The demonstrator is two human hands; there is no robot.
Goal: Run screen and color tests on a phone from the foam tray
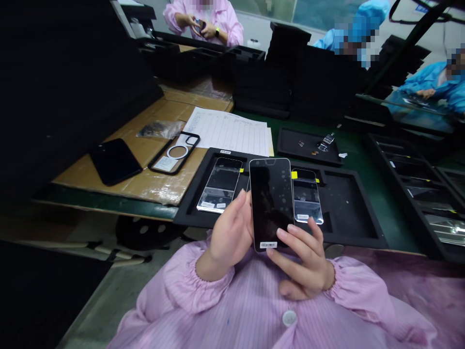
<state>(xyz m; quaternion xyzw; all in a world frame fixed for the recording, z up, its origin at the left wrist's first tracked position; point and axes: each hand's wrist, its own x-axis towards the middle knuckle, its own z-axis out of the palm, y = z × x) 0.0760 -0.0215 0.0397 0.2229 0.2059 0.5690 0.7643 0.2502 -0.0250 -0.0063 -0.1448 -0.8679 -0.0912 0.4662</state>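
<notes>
So, in the head view, a black tray (pixel 350 206) lies on the green worktop (pixel 358 150). One shiny phone (pixel 221 179) sits in the tray's left hollow and a second shiny phone (pixel 308 194) sits right of its middle; the hollows likely stop them sliding about. Papers (pixel 228 128) lie behind the tray, maybe to be near but out of the way. The dark phone (pixel 272 198) is up in front of the tray's middle, screen showing, perhaps so the person can see it well. The left hand (pixel 230 232) is the main grip, closed on the dark phone's left side, its other fingers mostly hidden, likely so it won't drop. The right hand (pixel 305 261) has its fingers spread, tips at the dark phone's low right part near a white label (pixel 268 245), seemingly just touching it lightly.
</notes>
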